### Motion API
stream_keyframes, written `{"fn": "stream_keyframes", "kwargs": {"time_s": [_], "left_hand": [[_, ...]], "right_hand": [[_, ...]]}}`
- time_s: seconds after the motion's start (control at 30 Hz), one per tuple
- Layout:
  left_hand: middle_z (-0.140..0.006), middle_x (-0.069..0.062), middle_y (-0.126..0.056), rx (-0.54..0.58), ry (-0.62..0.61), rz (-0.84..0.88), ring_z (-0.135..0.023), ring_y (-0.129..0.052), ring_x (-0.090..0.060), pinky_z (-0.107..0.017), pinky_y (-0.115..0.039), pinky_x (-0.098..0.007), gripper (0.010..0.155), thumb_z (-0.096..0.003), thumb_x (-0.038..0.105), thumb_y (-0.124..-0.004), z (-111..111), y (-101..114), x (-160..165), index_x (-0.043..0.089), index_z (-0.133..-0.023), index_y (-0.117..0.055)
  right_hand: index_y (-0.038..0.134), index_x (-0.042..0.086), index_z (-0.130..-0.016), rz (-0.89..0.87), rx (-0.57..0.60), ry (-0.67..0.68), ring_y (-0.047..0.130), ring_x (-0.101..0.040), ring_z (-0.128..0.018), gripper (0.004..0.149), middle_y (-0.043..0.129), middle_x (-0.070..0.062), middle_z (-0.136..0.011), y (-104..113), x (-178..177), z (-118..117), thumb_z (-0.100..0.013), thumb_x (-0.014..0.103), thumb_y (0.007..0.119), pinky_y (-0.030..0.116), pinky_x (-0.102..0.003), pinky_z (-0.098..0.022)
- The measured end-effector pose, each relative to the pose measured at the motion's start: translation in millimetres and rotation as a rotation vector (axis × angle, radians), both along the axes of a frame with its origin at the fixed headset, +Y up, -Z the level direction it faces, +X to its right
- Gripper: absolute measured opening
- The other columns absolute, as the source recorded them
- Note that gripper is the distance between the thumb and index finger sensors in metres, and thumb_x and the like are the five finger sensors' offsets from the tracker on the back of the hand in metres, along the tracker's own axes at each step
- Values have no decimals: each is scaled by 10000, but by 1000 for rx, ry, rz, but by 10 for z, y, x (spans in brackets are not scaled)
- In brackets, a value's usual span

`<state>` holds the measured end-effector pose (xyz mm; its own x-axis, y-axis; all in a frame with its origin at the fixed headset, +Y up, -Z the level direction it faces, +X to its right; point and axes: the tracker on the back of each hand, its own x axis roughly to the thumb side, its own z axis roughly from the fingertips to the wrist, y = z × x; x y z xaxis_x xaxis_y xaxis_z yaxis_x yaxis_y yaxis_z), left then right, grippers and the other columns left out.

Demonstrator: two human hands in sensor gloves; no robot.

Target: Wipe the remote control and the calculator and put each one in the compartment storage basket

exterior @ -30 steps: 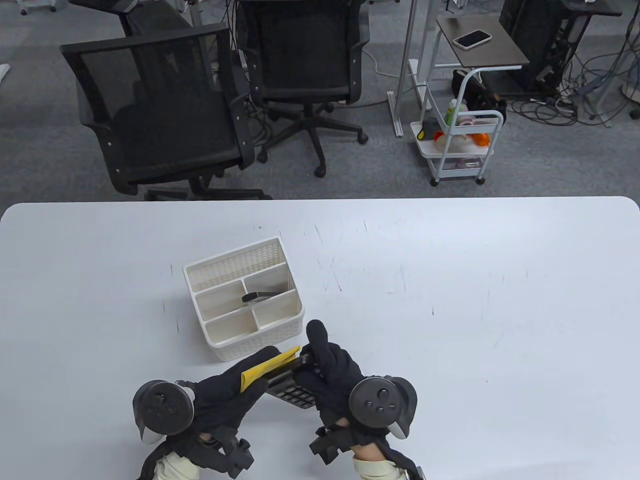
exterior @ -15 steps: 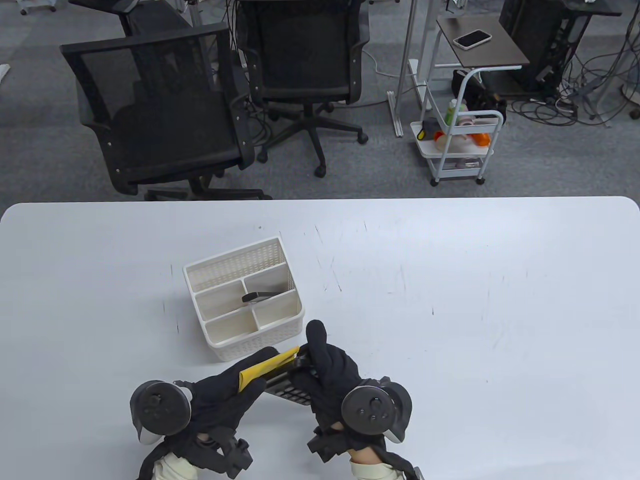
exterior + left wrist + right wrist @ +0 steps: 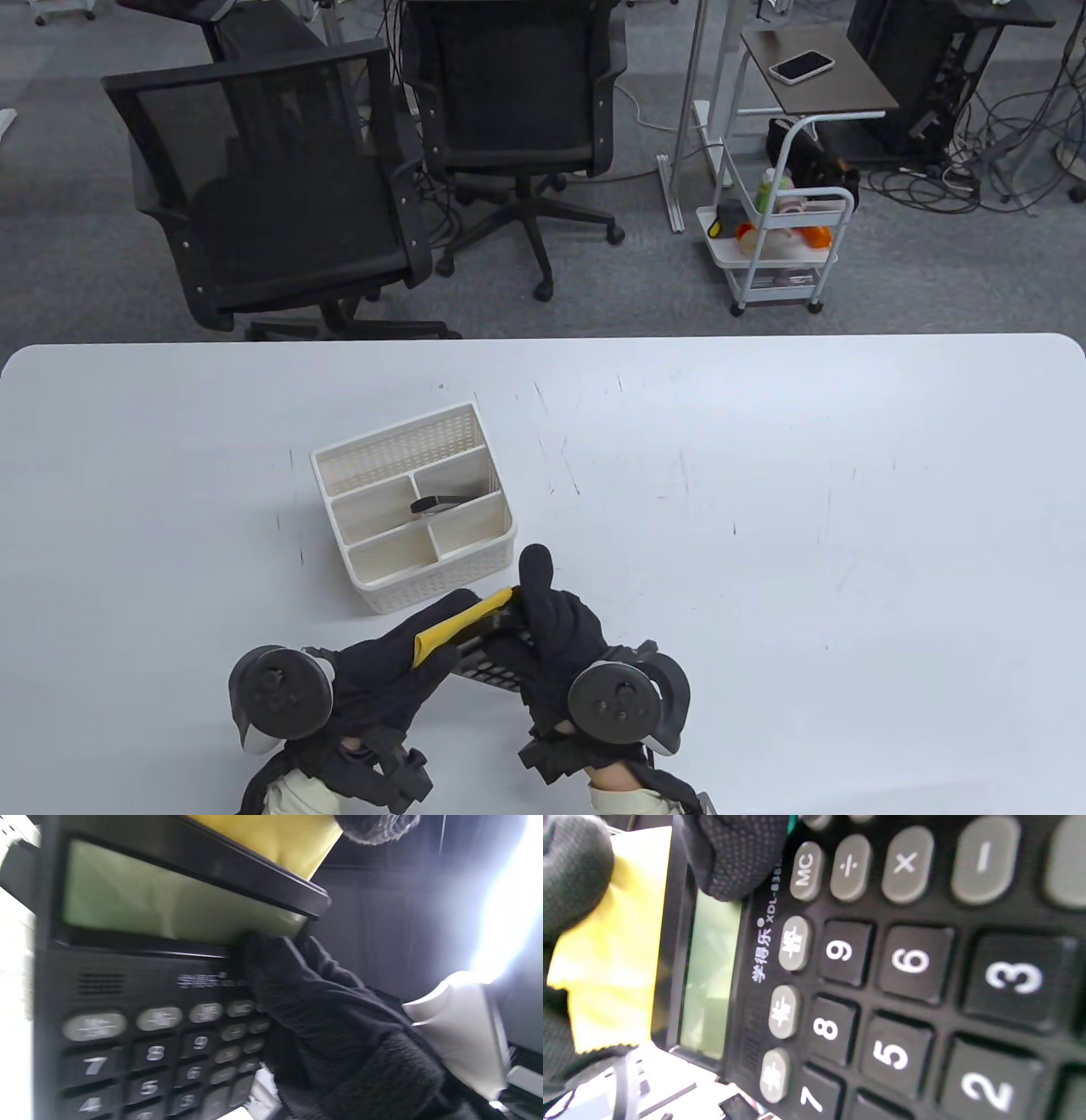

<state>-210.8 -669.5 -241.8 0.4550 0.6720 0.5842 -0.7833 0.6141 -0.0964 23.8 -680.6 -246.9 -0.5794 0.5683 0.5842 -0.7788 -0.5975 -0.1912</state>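
A black calculator [image 3: 492, 664] is held just above the table near its front edge, in front of the basket. My right hand [image 3: 551, 624] grips its right side; a fingertip [image 3: 734, 857] lies beside the green display [image 3: 710, 971]. My left hand [image 3: 407, 649] holds a folded yellow cloth [image 3: 462, 624] against the calculator's top edge, behind the display [image 3: 169, 899]. In the left wrist view the cloth [image 3: 275, 840] shows above that edge. The white compartment basket [image 3: 399, 446] stands just beyond my hands. A dark remote control [image 3: 437, 505] leans in its middle right compartment.
The basket's other compartments [image 3: 390, 556] hold nothing. Bare white table [image 3: 764, 509] stretches to the right and to the left. Beyond the far edge stand two black office chairs [image 3: 271, 187] and a small white cart [image 3: 780, 246].
My right hand has shifted a little to the left and towards me with the calculator. The cloth has slid slightly along the calculator's top edge. Basket and remote have not moved.
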Motion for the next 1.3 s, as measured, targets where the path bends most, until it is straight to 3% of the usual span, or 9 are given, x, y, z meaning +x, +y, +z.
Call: {"fn": "stream_keyframes", "kwargs": {"time_s": [0.1, 0.27, 0.4, 0.63, 0.83, 0.97, 1.13, 1.3], "left_hand": [[-1004, -146, -858, 44, 31, -114, -887, -904, -397, -617, -802, -532, 568, -560, 471, -625, 24, 2, 49, 178, -1044, -681], [-1020, -152, -835, 65, -5, -18, -904, -884, -403, -630, -787, -542, 569, -558, 462, -624, 76, 31, 103, 178, -1050, -667], [-1042, -136, -816, 22, -63, 110, -939, -848, -400, -663, -747, -555, 559, -562, 458, -623, 69, 15, 97, 196, -1053, -665], [-1042, -95, -826, 43, -19, -40, -928, -875, -364, -650, -776, -526, 552, -561, 478, -630, 26, -27, 54, 229, -1052, -667], [-1054, -106, -812, 47, -57, 75, -948, -846, -382, -669, -743, -552, 543, -560, 459, -638, 91, 22, 127, 224, -1048, -677], [-1062, -89, -804, 15, -61, 48, -955, -839, -368, -674, -741, -539, 546, -561, 470, -638, 52, -1, 86, 240, -1056, -661], [-1046, -67, -830, 5, 2, -96, -935, -867, -353, -652, -769, -529, 548, -557, 491, -650, -15, -36, -15, 257, -1052, -671], [-1051, -43, -831, -45, 25, -116, -922, -870, -398, -634, -784, -545, 536, -554, 509, -652, -59, -49, -106, 293, -1044, -683]], "right_hand": [[274, -124, -1086, 11, 14, 12, 878, -385, -691, 894, 794, -146, -876, 10, -23, 20, -478, 249, 811, 614, -706, -583], [251, -146, -1073, 62, 5, 44, 910, -358, -677, 927, 811, -131, -857, -22, -108, 17, -461, 262, 816, 635, -695, -585], [249, -153, -1068, 86, 0, 40, 934, -345, -667, 948, 832, -121, -842, -42, -136, 10, -448, 270, 829, 649, -689, -580], [260, -149, -1071, 65, 21, -18, 934, -351, -660, 963, 840, -113, -836, 4, -55, 28, -440, 267, 858, 646, -685, -583], [266, -164, -1064, 55, -26, 26, 942, -341, -660, 967, 840, -109, -834, -58, -130, 20, -436, 274, 856, 657, -681, -577], [269, -159, -1069, 58, 6, 6, 930, -345, -668, 960, 834, -109, -839, -26, -100, 39, -440, 269, 855, 646, -685, -582], [274, -140, -1079, -50, 2, -8, 908, -364, -676, 935, 817, -121, -853, 2, 1, 24, -449, 253, 843, 631, -702, -576], [320, -90, -1098, -154, 1, -14, 899, -375, -681, 891, 816, -125, -860, 50, 100, 22, -454, 245, 836, 618, -714, -572]]}}
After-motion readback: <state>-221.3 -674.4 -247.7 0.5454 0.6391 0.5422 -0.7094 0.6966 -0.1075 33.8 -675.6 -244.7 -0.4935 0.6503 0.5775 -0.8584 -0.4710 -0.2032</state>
